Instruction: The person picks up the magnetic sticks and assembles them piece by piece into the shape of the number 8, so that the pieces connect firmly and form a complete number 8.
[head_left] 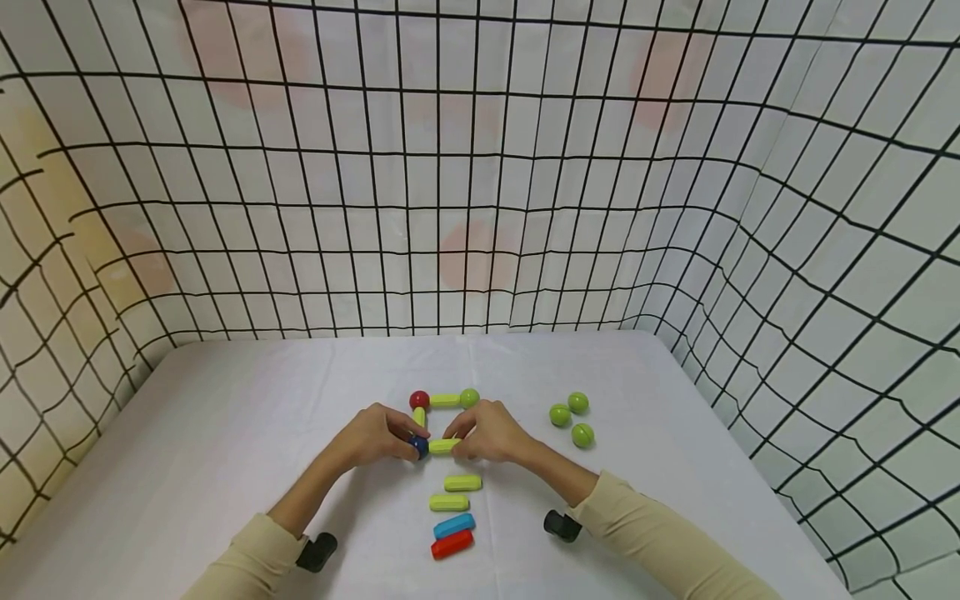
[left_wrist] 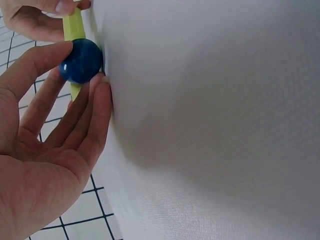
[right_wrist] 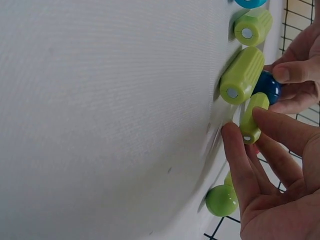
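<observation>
The fingers of the left hand (head_left: 377,436) pinch a dark blue ball (head_left: 420,447); those of the right hand (head_left: 492,432) pinch a yellow-green rod (head_left: 441,447), whose end touches this ball. From the ball, a second rod (head_left: 419,416) goes toward the far edge of the tabletop (head_left: 225,400), to a red ball (head_left: 420,401). Three green balls (head_left: 560,415) lie closer to the right edge. Farther from the far edge lie a blue rod (head_left: 454,526) and a red rod (head_left: 452,544).

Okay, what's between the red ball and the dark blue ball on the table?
A yellow-green rod lies between the red ball and the dark blue ball; the head view shows it.
</observation>
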